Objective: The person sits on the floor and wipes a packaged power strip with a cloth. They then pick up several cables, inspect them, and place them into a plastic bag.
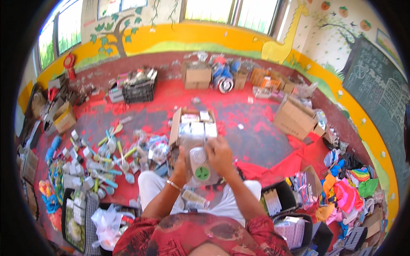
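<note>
Between my knees I hold up a clear plastic package [197, 156] with a pale rounded item and a round green label on it. What exactly is inside cannot be made out. My left hand [180, 167] grips its left side, a bracelet on that wrist. At the upper right edge, the curled fingers of my right hand [219, 154] close on the same package. Just beyond it stands an open cardboard box [174, 128] packed with small pale boxes. A pale packet [195, 197] lies below the package, between my legs.
Loose white, green and blue plastic items [109, 160] cover the floor at left. Bright cloth pieces [348, 194] are heaped at right. Open bags [277, 198] flank my legs. A black crate [140, 90] and a cardboard carton [294, 117] stand farther off, near the walls.
</note>
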A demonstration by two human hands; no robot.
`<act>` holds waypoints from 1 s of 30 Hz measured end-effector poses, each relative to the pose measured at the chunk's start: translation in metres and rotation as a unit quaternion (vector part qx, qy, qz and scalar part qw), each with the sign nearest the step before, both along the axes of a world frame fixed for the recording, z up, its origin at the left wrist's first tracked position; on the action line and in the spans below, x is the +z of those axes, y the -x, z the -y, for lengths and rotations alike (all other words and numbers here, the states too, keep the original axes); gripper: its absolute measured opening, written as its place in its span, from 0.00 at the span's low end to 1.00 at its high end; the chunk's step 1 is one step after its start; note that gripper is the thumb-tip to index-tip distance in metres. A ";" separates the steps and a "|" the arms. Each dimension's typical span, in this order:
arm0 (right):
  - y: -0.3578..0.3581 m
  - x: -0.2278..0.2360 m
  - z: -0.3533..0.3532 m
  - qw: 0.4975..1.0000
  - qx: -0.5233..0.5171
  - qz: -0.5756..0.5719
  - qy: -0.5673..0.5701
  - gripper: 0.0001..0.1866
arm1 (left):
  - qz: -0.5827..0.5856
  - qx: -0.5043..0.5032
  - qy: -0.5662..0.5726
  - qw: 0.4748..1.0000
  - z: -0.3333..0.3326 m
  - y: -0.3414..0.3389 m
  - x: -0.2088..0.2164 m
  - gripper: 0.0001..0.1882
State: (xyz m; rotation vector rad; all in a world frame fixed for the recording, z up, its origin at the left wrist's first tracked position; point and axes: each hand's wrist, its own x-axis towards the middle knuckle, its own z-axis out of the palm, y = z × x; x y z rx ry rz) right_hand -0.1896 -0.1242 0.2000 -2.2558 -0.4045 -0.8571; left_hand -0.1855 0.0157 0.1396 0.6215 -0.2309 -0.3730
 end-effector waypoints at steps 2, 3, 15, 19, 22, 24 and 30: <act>0.024 -0.007 -0.005 0.998 0.056 0.018 -0.025 0.04 | 0.022 0.016 0.005 1.000 -0.006 -0.007 -0.002 0.36; 0.032 -0.009 -0.009 0.996 0.072 0.052 0.006 0.04 | 0.023 0.000 0.003 1.000 -0.009 -0.011 -0.003 0.35; -0.010 -0.030 0.067 0.937 -0.095 -0.225 -0.250 0.11 | 0.007 -0.028 0.025 0.999 -0.004 -0.002 0.000 0.29; 0.022 -0.063 0.058 0.761 0.166 -0.383 -0.496 0.22 | -0.037 0.073 0.079 0.993 -0.010 -0.017 0.015 0.29; 0.034 -0.072 0.035 0.697 0.203 -0.413 -0.549 0.23 | -0.009 0.078 0.083 0.993 0.002 -0.019 0.019 0.27; 0.034 -0.069 0.026 0.687 0.203 -0.414 -0.562 0.24 | -0.023 0.090 0.056 0.994 0.011 -0.014 0.018 0.27; 0.034 -0.060 0.029 0.776 0.262 -0.360 -0.447 0.32 | 0.052 0.027 0.093 0.994 0.015 -0.010 0.011 0.29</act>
